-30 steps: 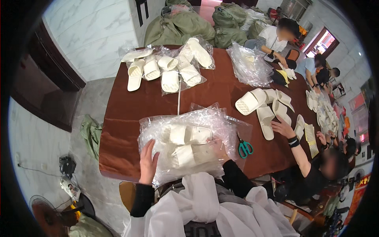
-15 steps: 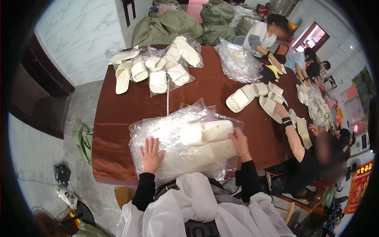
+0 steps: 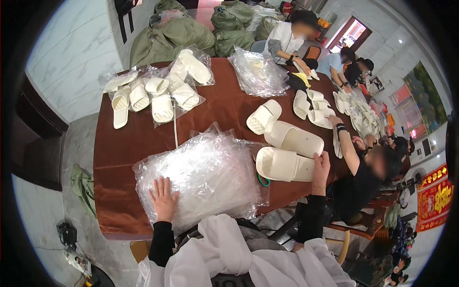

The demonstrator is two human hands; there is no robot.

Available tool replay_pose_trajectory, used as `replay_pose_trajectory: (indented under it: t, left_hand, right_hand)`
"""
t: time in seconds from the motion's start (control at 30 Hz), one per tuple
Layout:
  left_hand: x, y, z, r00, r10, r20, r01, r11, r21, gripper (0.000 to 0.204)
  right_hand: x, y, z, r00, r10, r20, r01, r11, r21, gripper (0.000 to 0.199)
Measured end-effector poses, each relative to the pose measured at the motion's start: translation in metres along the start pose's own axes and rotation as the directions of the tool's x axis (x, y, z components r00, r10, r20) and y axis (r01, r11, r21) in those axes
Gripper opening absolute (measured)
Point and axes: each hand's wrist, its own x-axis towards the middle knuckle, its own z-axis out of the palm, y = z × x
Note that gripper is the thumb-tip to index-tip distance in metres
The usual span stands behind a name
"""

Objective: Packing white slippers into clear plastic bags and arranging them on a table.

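Observation:
Flat on a stack of clear plastic bags (image 3: 201, 167) rests my left hand (image 3: 163, 197), its fingers spread. To the right of the stack, my right hand (image 3: 322, 165) pinches the ends of a pair of cream slippers (image 3: 289, 165). The two slippers lie side by side, straps toward the right, and show no bag around them. A small green loop (image 3: 263, 180) peeks out by the lower slipper. Just behind the pair is another loose cream slipper (image 3: 264, 117).
Bagged slippers (image 3: 162, 109) lie at the back left of the brown table (image 3: 114, 162). More clear bags (image 3: 260, 74) are piled at the far edge. A co-worker's hand (image 3: 334, 120) reaches among loose slippers on the right. Green sacks (image 3: 174, 40) stand behind the table.
The pair of slippers has moved right with my right hand, out from the clear plastic and off the bag stack. My left hand stays flat on the stack. The view has turned right.

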Motion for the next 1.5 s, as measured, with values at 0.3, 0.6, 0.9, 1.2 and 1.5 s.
replay_pose_trajectory:
  t: [0.3,0.6,0.9,1.2,1.5]
  left_hand:
    - [-0.001,0.000,-0.002,1.000,-0.008,-0.011,0.008,1.000,0.008,0.070]
    - [0.000,0.002,-0.005,1.000,-0.018,0.018,0.018,1.000,-0.002,0.070]
    - [0.002,0.004,-0.008,0.999,-0.009,0.053,0.010,1.000,-0.020,0.070]
    - [0.003,0.000,-0.004,0.998,-0.026,0.065,0.024,0.999,0.045,0.072]
    - [0.008,0.005,-0.016,0.993,0.056,0.107,-0.063,0.996,0.057,0.069]
  right_hand:
    - [0.013,0.007,0.022,0.997,0.067,0.046,-0.079,0.933,0.352,0.008]
    - [0.001,-0.052,0.098,0.979,-0.197,-0.061,0.193,0.979,-0.059,0.046]
    - [-0.111,0.024,0.189,0.469,-0.169,0.867,0.717,0.646,-0.262,0.073]
    - [-0.062,-0.040,0.218,0.248,0.521,0.817,0.641,0.544,-0.542,0.064]
    - [-0.152,0.012,0.245,0.406,-0.201,0.891,0.709,0.684,-0.169,0.058]
